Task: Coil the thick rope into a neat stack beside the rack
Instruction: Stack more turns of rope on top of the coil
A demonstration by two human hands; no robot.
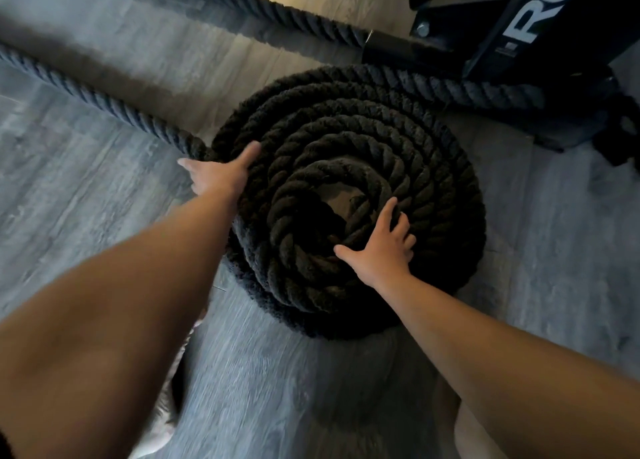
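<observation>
Floor [86, 199]: grey wood-look planks carrying everything.
Rack [526, 25]: black steel post, just beyond the coil.
Rope [346, 119]: thick, black, wound in a flat spiral beside the rack; loose lengths trail away from the coil's far and left sides.
Left hand [218, 174]: fingers spread flat, pressing the coil's outer left edge.
Right hand [384, 247]: fingers splayed, gripping nothing, resting on the inner turns.
</observation>
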